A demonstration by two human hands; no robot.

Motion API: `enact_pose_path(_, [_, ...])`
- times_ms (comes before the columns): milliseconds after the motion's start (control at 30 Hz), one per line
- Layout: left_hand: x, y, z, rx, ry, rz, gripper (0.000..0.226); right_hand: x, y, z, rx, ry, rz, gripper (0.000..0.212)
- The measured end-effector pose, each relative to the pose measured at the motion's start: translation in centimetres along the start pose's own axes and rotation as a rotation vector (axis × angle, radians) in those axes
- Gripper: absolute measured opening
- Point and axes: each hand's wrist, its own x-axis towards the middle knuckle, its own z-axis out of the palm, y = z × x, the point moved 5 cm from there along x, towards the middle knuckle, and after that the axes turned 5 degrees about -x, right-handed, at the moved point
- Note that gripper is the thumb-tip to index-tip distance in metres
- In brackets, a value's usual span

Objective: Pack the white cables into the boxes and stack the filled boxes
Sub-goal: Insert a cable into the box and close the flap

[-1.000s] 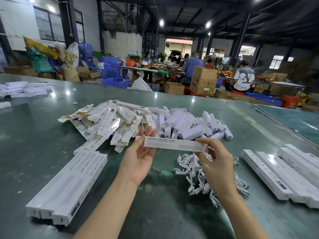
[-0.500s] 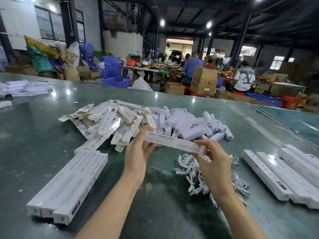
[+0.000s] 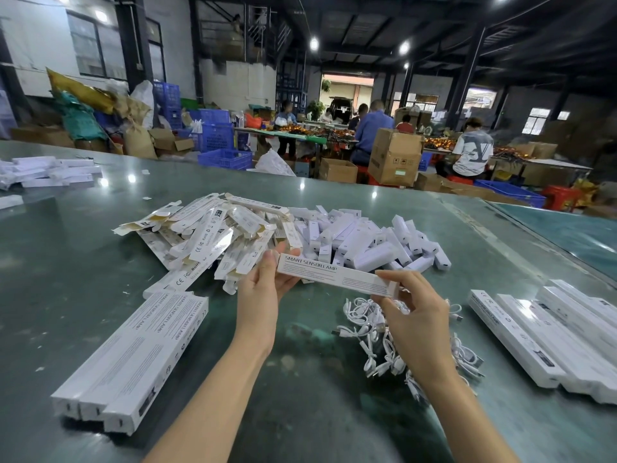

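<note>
White cables (image 3: 384, 332) lie heaped while left hand (image 3: 263, 289) and right hand (image 3: 414, 312) fingers pinch one box (image 3: 337, 275).

A long white box (image 3: 337, 276) printed SMART SENSOR LAMP is held level above a tangled heap of white cables (image 3: 384, 335), between closed-box stacks at left (image 3: 133, 355) and right (image 3: 551, 335)
</note>
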Motion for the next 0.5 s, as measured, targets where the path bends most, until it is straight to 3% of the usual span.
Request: enact_pose_path(500, [0.09,-0.46,0.26,-0.061,-0.1,-0.078,0.027,0.07,0.52,-0.31,0.007,0.039,-0.024,0.048])
